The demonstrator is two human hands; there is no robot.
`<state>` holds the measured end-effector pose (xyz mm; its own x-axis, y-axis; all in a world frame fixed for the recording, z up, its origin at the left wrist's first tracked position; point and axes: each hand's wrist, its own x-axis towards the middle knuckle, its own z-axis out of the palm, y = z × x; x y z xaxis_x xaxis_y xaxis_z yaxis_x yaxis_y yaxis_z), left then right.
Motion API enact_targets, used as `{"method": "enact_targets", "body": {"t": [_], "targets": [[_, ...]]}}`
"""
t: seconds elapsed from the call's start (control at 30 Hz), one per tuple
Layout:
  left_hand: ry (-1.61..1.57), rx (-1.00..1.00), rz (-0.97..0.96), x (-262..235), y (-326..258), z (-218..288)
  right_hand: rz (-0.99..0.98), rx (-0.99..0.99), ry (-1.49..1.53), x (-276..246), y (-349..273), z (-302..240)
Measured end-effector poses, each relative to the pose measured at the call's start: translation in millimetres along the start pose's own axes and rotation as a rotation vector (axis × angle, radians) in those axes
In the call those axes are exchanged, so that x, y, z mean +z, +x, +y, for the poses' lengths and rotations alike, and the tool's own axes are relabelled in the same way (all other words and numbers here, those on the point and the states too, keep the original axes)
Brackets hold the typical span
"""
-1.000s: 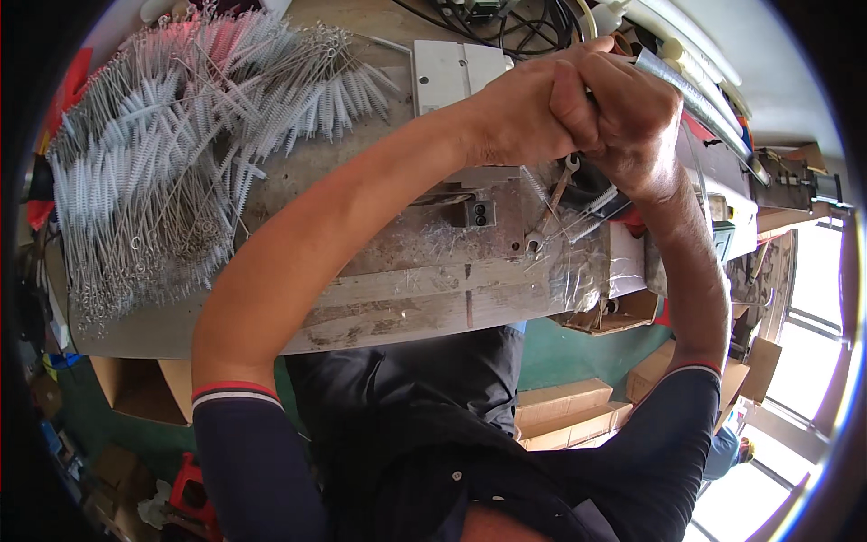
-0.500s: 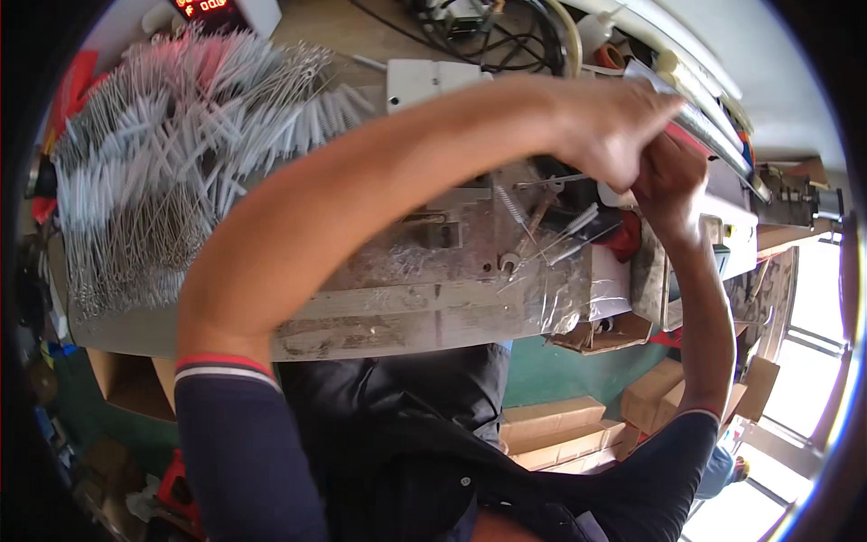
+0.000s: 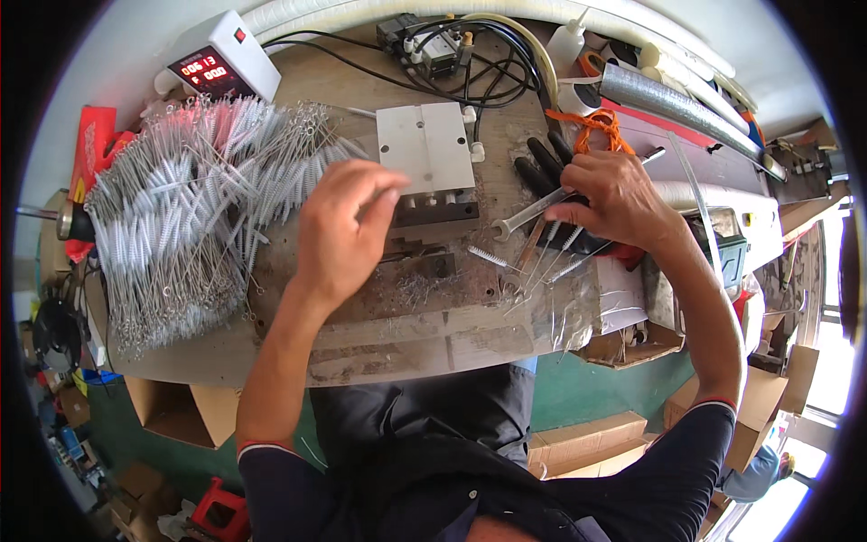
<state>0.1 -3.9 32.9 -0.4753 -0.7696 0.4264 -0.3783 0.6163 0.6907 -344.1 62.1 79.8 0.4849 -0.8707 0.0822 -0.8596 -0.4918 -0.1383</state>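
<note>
Wire-stemmed small brushes [image 3: 551,248] fan out from under the right hand [image 3: 614,194], whose fingers close on them beside a steel wrench [image 3: 528,212]. The left hand [image 3: 348,226] hovers empty, fingers loosely curled, between the grey metal block [image 3: 424,144] and the heaped white brushes [image 3: 172,226].

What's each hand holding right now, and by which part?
The right hand grips a few small wire brushes by their upper ends, bristle tips fanning downward. The left hand hovers above the bench; nothing visible in its fingers.
</note>
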Motion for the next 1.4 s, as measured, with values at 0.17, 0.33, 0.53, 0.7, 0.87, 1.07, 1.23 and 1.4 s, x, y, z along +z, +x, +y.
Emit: {"method": "enact_targets", "body": {"t": [0.17,0.33,0.53,0.7,0.87,1.07,1.23,1.4], "targets": [[0.099,0.193,-0.016,3,-1,0,-0.038,-0.033,-0.092,5,3,-9],[0.128,0.265,-0.084,7,-2,0,-0.085,-0.02,-0.09,11,10,-12],[0.117,0.265,-0.092,4,-2,-3,-0.104,0.009,-0.029,13,11,-12],[0.061,0.276,-0.095,6,0,-3,-0.044,-0.042,0.001,15,12,-7],[0.042,0.269,-0.066,8,-1,-9,-0.056,0.063,0.013,2,11,-9],[0.023,0.309,0.007,8,-6,-14,0.144,0.296,0.16,-15,-5,-17],[0.057,0.244,0.167,11,-7,-22,0.241,0.677,0.652,-33,-9,-46],[0.083,0.198,0.198,12,-8,-26,0.403,0.815,1.032,-27,-3,-83]]}}
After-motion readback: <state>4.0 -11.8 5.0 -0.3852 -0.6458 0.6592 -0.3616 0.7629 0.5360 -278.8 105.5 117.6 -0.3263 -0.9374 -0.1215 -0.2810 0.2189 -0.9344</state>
